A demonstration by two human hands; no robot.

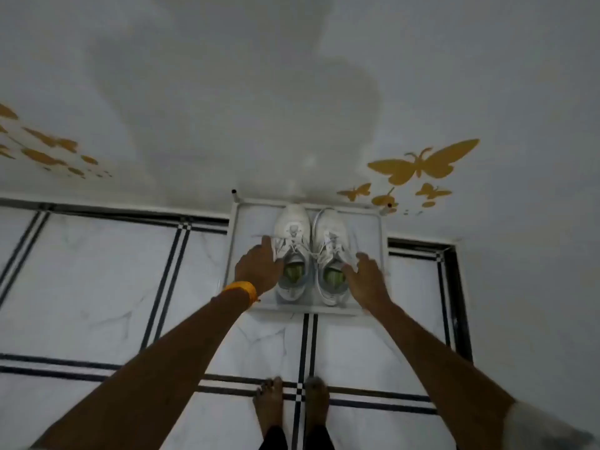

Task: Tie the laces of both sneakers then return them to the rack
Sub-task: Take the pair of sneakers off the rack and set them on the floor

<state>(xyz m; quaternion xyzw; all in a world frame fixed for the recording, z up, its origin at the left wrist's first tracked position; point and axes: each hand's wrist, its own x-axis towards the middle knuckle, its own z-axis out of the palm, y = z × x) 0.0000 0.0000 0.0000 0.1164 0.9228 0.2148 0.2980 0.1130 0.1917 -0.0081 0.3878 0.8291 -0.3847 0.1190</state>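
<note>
Two white sneakers stand side by side on the white rack point(383, 228) against the wall, toes toward the wall. The left sneaker point(291, 228) and the right sneaker point(329, 225) show green insoles, and their laces lie loose across the tongues. My left hand point(259, 266), with an orange band at the wrist, rests on the outer side of the left sneaker, fingers spread. At the outer side of the right sneaker, my right hand point(365, 276) touches the collar with its fingers apart. Whether either hand grips its sneaker I cannot tell.
The rack stands low on a white marbled floor with black inlay lines point(308, 345). A white wall with yellow butterfly stickers point(422, 165) rises behind it. My bare feet point(292, 404) stand on the floor in front of the rack.
</note>
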